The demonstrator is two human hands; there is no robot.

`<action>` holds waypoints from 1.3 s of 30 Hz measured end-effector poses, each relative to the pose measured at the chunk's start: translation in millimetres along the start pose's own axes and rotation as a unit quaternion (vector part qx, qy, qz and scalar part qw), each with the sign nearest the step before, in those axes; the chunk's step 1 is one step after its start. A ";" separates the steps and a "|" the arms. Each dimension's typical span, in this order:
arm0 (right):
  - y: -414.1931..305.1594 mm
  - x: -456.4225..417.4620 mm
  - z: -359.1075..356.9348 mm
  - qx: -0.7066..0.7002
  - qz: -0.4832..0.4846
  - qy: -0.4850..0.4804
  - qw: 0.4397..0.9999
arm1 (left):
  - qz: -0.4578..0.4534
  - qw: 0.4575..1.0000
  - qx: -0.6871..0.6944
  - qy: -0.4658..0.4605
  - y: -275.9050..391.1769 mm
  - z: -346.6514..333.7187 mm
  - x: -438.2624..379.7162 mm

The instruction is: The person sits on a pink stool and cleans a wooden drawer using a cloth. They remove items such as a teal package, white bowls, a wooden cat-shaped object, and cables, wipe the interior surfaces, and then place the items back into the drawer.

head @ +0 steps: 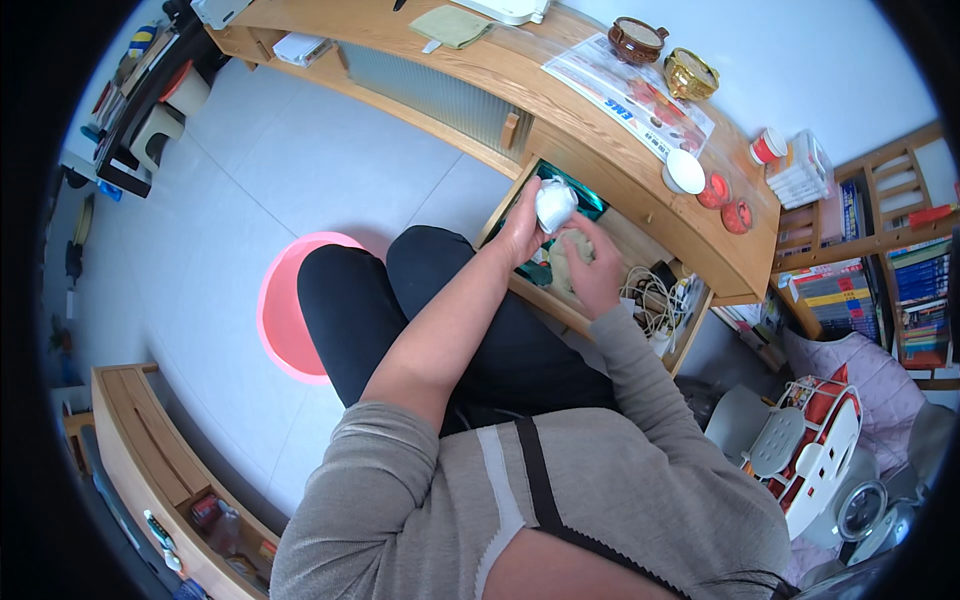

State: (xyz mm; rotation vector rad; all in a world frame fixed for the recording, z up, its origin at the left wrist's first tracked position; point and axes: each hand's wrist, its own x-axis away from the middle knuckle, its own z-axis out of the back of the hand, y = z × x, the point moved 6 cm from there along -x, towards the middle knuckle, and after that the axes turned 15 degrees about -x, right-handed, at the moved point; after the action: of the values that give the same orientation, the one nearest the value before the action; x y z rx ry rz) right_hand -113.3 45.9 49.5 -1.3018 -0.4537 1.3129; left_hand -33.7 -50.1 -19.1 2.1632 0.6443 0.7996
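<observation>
My left hand holds a small white object, rounded and perhaps wrapped, above an open wooden drawer. My right hand is just to the right and below it, its fingers bent and near the white object's lower side; whether they touch it is unclear. Under the hands, a pale green-beige cloth bundle lies in the drawer. Shiny dark green lining shows at the drawer's back left. A tangle of white cables fills part of the drawer's right side.
On the wooden cabinet top are a white bowl, red containers, a brown pot, a gold pot and a folded green cloth. A pink basin stands on the floor beside my knees. Bookshelves are at the right.
</observation>
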 end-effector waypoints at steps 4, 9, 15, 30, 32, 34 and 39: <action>-17.7 -19.5 13.3 -0.063 0.021 0.080 0.995 | 0.003 1.000 -0.006 0.029 -1.4 1.5 0.1; -35.9 -36.3 -20.6 0.114 0.163 0.029 0.980 | 0.001 0.999 -0.042 -0.004 -3.9 -10.2 4.5; -6.6 -45.4 -40.9 0.094 -0.001 -0.013 0.995 | -0.061 0.986 -0.140 0.072 -6.5 10.8 -3.0; 47.5 -103.8 -23.6 0.144 -0.193 -0.153 0.958 | -0.116 0.940 -0.309 0.082 7.1 1.8 6.2; 62.2 -104.6 -10.4 0.124 -0.219 -0.137 0.958 | -0.115 0.936 -0.323 0.076 8.1 -1.4 9.0; 88.4 -100.5 6.8 0.083 -0.247 -0.093 0.961 | -0.104 0.968 -0.223 0.052 16.5 -9.4 12.3; 118.4 -79.6 33.2 -0.098 -0.272 0.072 0.955 | -0.083 0.994 -0.077 -0.010 19.0 -13.8 11.6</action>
State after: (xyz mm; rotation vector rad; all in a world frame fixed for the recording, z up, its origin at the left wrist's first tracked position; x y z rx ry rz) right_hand -216.5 -38.8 -10.8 -1.3008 -0.7888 0.7210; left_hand -31.8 -47.8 7.0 1.9487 0.7179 0.7150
